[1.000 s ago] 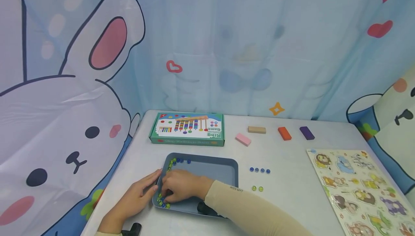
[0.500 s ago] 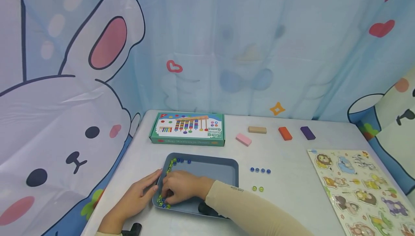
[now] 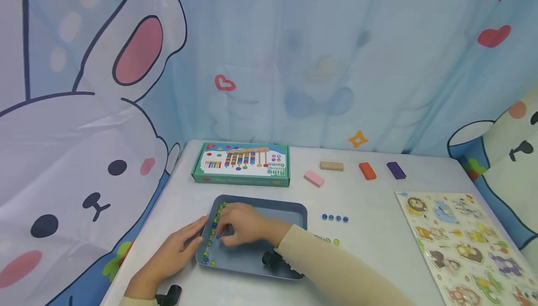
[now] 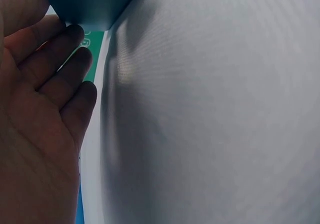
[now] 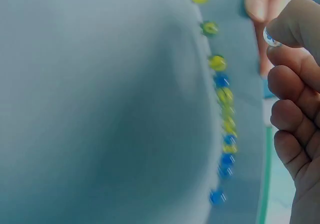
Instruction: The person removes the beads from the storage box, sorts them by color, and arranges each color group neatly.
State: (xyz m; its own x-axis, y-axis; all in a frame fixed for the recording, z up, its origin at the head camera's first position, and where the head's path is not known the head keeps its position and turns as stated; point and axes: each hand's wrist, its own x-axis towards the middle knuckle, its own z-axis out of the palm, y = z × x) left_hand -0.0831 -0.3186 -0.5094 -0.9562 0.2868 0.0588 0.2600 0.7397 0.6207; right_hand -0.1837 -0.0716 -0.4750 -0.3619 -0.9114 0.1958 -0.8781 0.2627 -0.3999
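Observation:
In the head view, my right hand (image 3: 241, 224) is above the left part of a grey-blue tray (image 3: 277, 211). Its thumb and index finger pinch a clear glass marble with blue inside (image 5: 271, 37), seen best in the right wrist view. Yellow-green marbles (image 5: 217, 62) and blue marbles (image 5: 218, 197) lie in a line along the tray's left wall, partly hidden in the head view by the hand. My left hand (image 3: 176, 252) lies beside the tray with its fingers extended against the outer left side; the left wrist view shows its fingertips at the tray wall.
Right of the tray, several blue marbles (image 3: 335, 218) sit in a row, with yellow-green ones (image 3: 336, 241) partly behind the right sleeve. Behind are a game box (image 3: 241, 165) and pink (image 3: 314, 178), tan (image 3: 331, 166), orange (image 3: 367, 171) and purple (image 3: 396, 170) blocks. An animal puzzle board (image 3: 466, 250) lies at right.
My right hand has risen away from the tray's near left corner, toward the far side. Marbles there are now spread along the left wall. The left hand stays at the tray's side.

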